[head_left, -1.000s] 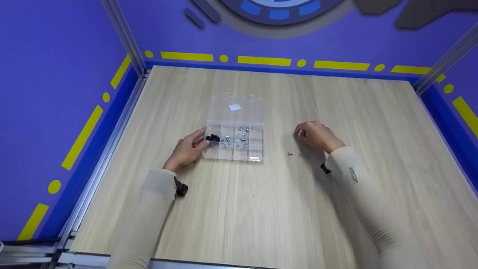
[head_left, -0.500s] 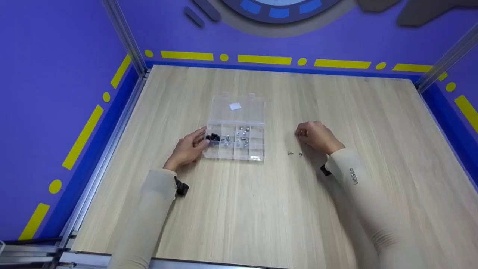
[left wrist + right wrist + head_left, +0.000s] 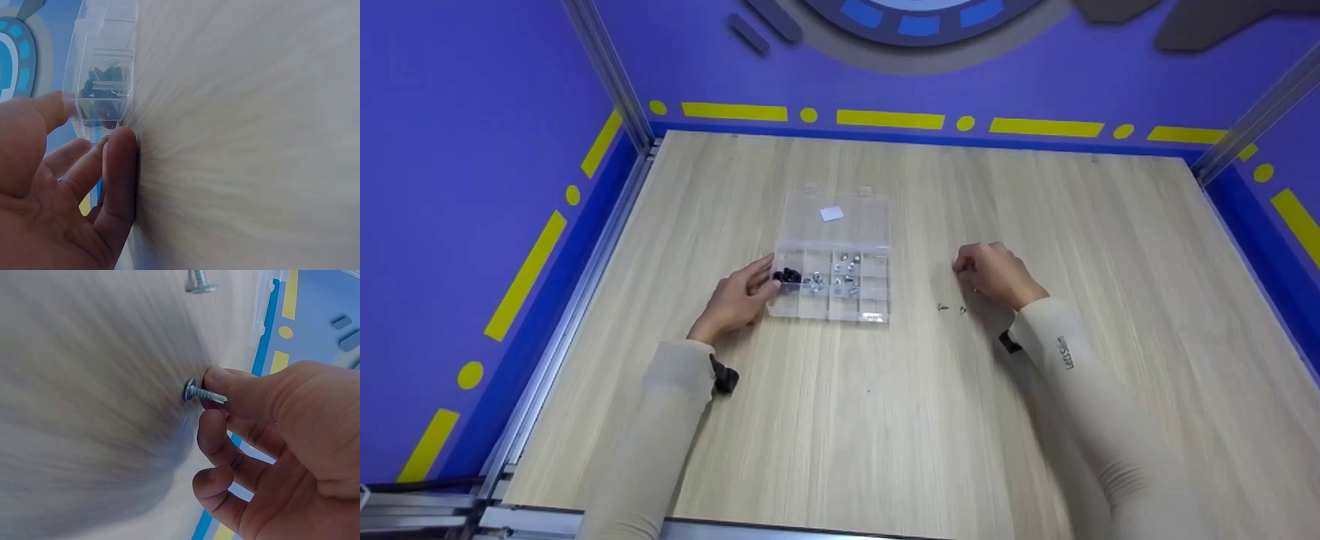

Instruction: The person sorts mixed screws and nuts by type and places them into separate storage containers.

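A clear plastic compartment box (image 3: 814, 304) lies with its lid (image 3: 855, 221) folded back. Small black parts (image 3: 787, 276) fill one compartment at its left; silvery screws (image 3: 847, 283) lie in middle ones. My left hand (image 3: 736, 300) rests against the box's left side, its thumb touching the wall and its fingers loosely bent. On the right, my right hand (image 3: 994, 274) is down at the tabletop with thumb and index fingertips together; whatever may be between them is hidden. In the right wrist view, a screw (image 3: 205, 394) stands on its head just in front of these fingers.
Two more loose screws, one (image 3: 943, 307) and another (image 3: 962, 309), lie between the box and my right forearm. The wooden tabletop (image 3: 840, 450) is bounded by blue panels (image 3: 885, 97) at the back and sides. A metal frame runs along the edges.
The hands and box stay nearly in place. A screw by my right hand, out of sight half a second ago, shows again beside the palm.
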